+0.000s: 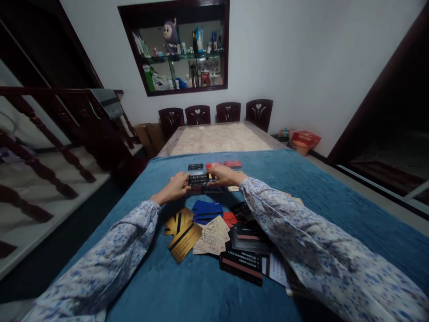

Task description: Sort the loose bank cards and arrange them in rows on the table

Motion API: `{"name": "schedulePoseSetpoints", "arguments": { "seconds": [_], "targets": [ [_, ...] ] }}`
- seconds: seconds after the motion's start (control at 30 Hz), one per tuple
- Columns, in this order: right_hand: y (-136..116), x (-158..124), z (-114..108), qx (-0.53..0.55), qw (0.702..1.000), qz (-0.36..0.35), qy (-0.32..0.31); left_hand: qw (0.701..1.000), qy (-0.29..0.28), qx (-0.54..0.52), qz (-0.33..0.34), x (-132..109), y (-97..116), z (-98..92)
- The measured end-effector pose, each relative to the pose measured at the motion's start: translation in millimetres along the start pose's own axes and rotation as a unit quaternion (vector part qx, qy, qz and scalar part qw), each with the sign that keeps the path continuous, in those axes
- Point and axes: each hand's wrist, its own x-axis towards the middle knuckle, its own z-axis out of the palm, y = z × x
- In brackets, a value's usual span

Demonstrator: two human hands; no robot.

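A black card (198, 180) with pale printing spans the gap between my two hands, held level above the cloth. My left hand (174, 185) pinches its left end, and my right hand (224, 175) grips its right end. Just beyond lie another black card (195, 167), a red card (213, 165) and a darker red card (232, 164) in a row. More cards underneath are partly hidden by the hands. Closer to me spread gold cards (184, 239), blue cards (208, 211), beige cards (212, 237), an orange-red card (229, 218) and black striped cards (241, 264).
A blue cloth (140, 286) covers the near part of the long table (221, 137). My right sleeve (301, 237) hides some cards. Dark chairs (197, 116) stand at the far end, below a wall cabinet (181, 56). A wooden railing (60, 143) runs along the left.
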Motion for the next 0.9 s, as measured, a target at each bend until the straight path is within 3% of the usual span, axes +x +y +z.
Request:
{"name": "schedulePoseSetpoints", "arguments": {
  "seconds": [0.4, 0.9],
  "targets": [
    [4.6, 44.0, 0.2, -0.003, 0.999, 0.036, -0.026, 1.000, -0.003, -0.001, -0.024, 35.0, -38.2, 4.2],
    [32.1, 83.9, 5.5, -0.029, 0.997, 0.065, -0.038, 0.999, -0.002, 0.004, -0.046, 85.6, -63.7, 14.2]
  ]
}}
